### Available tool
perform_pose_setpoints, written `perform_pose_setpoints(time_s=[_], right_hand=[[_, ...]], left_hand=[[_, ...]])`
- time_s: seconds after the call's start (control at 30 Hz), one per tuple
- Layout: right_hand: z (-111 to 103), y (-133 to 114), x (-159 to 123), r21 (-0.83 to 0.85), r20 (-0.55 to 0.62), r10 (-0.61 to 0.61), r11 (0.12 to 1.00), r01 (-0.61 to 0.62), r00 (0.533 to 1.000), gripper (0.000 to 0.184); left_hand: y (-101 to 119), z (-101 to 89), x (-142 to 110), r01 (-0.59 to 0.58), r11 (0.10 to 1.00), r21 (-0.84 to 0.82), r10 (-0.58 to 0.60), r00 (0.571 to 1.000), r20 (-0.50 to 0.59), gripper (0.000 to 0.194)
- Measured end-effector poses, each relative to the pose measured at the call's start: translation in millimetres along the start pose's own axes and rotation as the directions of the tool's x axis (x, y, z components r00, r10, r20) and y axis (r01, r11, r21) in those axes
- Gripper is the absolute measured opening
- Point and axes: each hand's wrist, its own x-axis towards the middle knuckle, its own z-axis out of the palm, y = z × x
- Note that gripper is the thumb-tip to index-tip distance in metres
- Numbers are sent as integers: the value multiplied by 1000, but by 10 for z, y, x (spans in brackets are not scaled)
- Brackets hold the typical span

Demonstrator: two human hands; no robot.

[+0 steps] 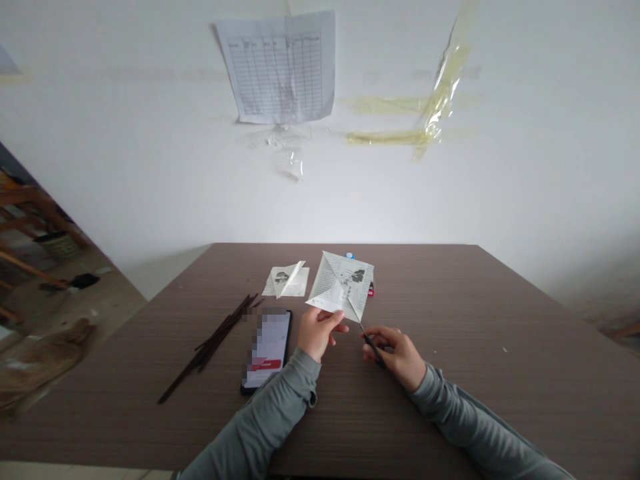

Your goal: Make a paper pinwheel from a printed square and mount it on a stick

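Observation:
My left hand pinches the lower edge of a square sheet of printed paper, holding it up above the table. Diagonal creases run across the sheet, and a dark picture is printed on its right half. In my right hand is a pair of scissors with dark handles. Their blades reach up into the paper's lower right corner, along a diagonal line. More printed paper, with a folded piece on top, lies on the table just left of the held sheet.
Left of my hands, a phone with a lit screen lies on the brown table. Beside it is a bundle of thin dark sticks. A blue-and-white object and a red object are partly hidden behind the held paper. The wall rises behind.

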Motion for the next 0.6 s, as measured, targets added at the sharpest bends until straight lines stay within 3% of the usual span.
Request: perform_pose_setpoints(time_s=[0.6], right_hand=[[2, 25, 8, -22, 5, -33, 999, 34, 999, 55]], left_hand=[[-24, 3, 12, 15, 1000, 8, -15, 1000, 8, 20]])
